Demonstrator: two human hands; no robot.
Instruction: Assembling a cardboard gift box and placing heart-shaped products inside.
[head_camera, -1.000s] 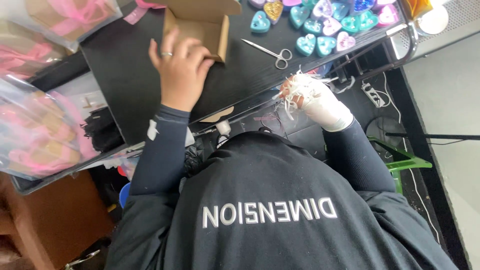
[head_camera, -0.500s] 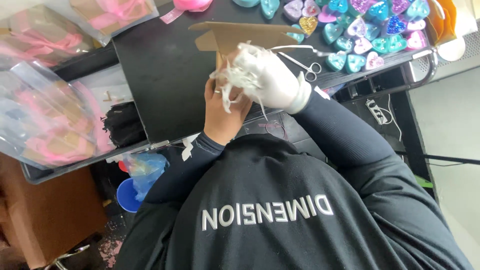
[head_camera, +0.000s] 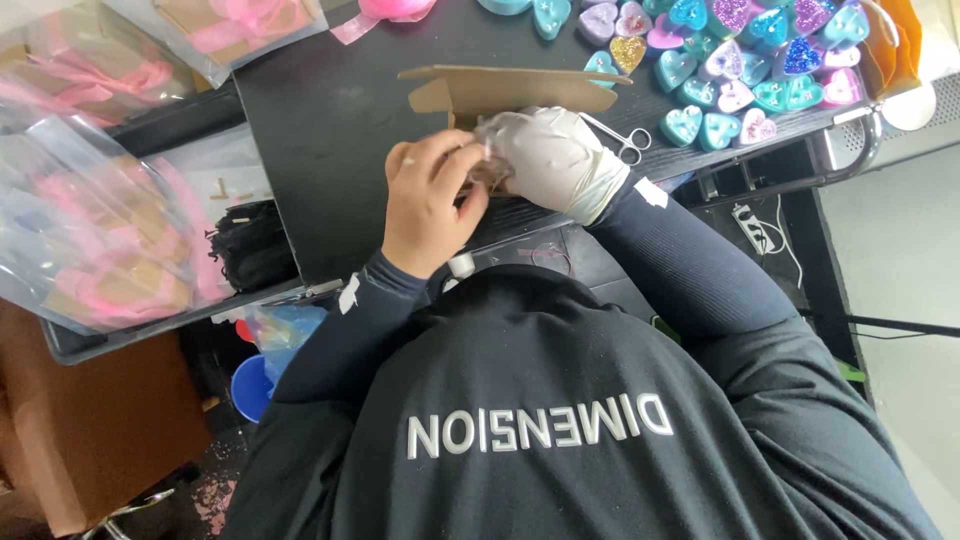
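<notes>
My left hand (head_camera: 430, 205) is bare and my right hand (head_camera: 550, 160) wears a white glove. They meet just in front of a small open cardboard box (head_camera: 510, 90) on the black table (head_camera: 320, 130). Between the fingertips is a tuft of white shredded filler (head_camera: 487, 150), mostly hidden by both hands, which are closed on it. Whether the filler rests in the box or in front of it, I cannot tell. A pair of small metal scissors (head_camera: 628, 142) lies just right of my gloved hand.
Several glittery heart-shaped tins (head_camera: 745, 60) in teal, pink and purple crowd the table's far right. Clear plastic bags of pink bows (head_camera: 100, 230) are stacked at the left. A blue cup (head_camera: 250, 385) and a brown carton (head_camera: 90, 430) sit lower left.
My gloved right hand carried the white filler from the table's right edge over to the box. My left hand left the box flap and joined it on the filler.
</notes>
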